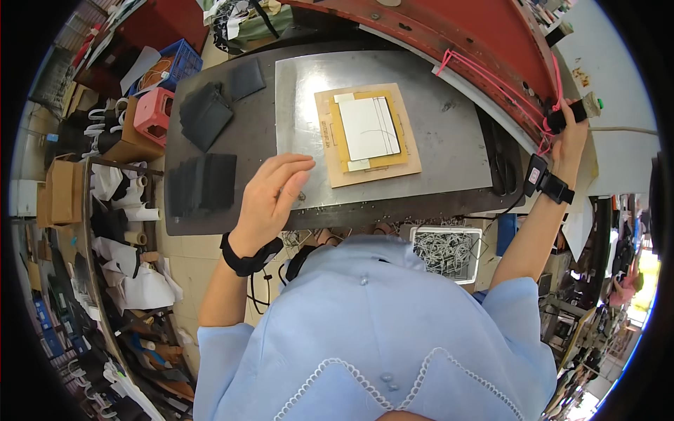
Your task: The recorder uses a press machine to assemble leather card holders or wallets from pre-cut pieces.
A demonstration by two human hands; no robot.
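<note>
My left hand [270, 193] hovers at the near left of the metal plate [302, 91], its fingers stretched out and nothing in them. On that plate lies a wooden die board [411, 163] with a yellow pad [342, 151]. A white rectangular sheet [368, 126] rests on the pad, held at two corners by pale tape. At the far right, my right hand [572, 133] is closed around a black handle [566, 116] on the end of the red machine arm [463, 35]. Pink cord [491, 81] is tied along the arm to the handle.
Several stacks of black sheets [203, 184] lie on the dark table [246, 147] to the left. A white crate [477, 256] of scrap stands below the table edge. A pink stool [153, 116], a blue basket [186, 59] and a rack of rolls [91, 210] stand left.
</note>
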